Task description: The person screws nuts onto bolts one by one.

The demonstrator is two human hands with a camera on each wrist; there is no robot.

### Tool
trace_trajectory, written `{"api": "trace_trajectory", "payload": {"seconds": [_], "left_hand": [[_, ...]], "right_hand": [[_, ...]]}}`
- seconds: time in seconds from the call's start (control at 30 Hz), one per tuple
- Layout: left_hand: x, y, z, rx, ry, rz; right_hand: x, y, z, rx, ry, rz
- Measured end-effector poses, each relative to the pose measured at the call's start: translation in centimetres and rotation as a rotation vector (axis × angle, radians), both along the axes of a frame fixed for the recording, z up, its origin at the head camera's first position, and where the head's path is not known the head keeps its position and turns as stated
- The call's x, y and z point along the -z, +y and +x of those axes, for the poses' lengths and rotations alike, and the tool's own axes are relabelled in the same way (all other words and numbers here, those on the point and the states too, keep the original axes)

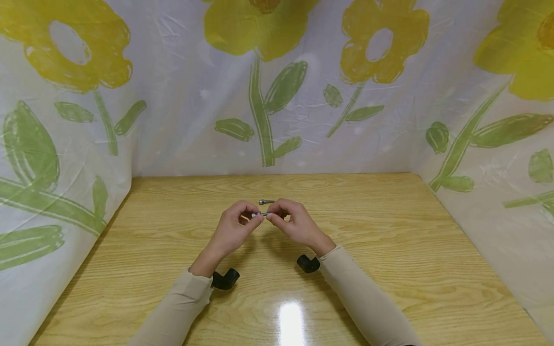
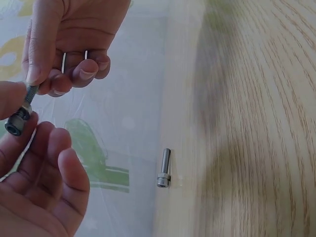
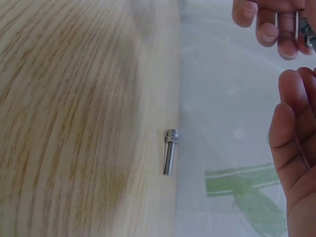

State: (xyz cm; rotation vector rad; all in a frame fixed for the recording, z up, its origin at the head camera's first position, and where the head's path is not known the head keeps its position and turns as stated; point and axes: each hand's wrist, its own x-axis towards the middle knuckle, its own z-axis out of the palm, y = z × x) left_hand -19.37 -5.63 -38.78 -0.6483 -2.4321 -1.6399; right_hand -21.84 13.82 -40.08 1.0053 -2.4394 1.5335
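Between my two hands is a socket-head bolt point(image 1: 261, 214) with a nut near its head. My left hand point(image 1: 233, 226) pinches it at the head and nut, between thumb and forefinger. At the threaded end, my right hand point(image 1: 299, 225) pinches the shank point(image 2: 31, 93). The left wrist view shows the head's hex recess facing the camera. In the right wrist view only part of the held bolt point(image 3: 308, 30) appears at the edge. A second bolt point(image 3: 170, 153), also with a nut by its head, lies on the table just beyond my hands.
The wood-grain table point(image 1: 381, 288) runs back to a white curtain point(image 1: 182, 96) with yellow flowers, which also encloses both sides. Black angled pieces point(image 1: 226, 279) sit at both wrists by the beige sleeves point(image 1: 173, 307). A bright reflection shows on the front of the table.
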Motion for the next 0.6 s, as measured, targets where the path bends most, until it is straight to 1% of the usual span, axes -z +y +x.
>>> {"api": "trace_trajectory", "payload": {"seconds": [0.2,0.33,0.4,0.5,0.6], "left_hand": [[-0.1,-0.1,0.1,-0.024,-0.006,-0.034],[-0.2,-0.1,0.2,-0.028,-0.038,-0.029],[-0.1,-0.1,0.0,-0.022,-0.047,-0.024],[0.9,-0.2,-0.7,-0.01,-0.039,-0.017],[2.1,-0.3,-1.4,-0.006,-0.009,-0.017]], "right_hand": [[-0.4,0.0,0.2,-0.005,-0.005,-0.001],[-0.9,0.0,0.5,-0.009,-0.005,0.003],[-1.1,0.0,0.6,-0.012,-0.002,0.005],[-1.2,0.0,0.7,-0.015,0.001,0.008],[-1.2,0.0,0.7,-0.016,0.001,0.008]]}}
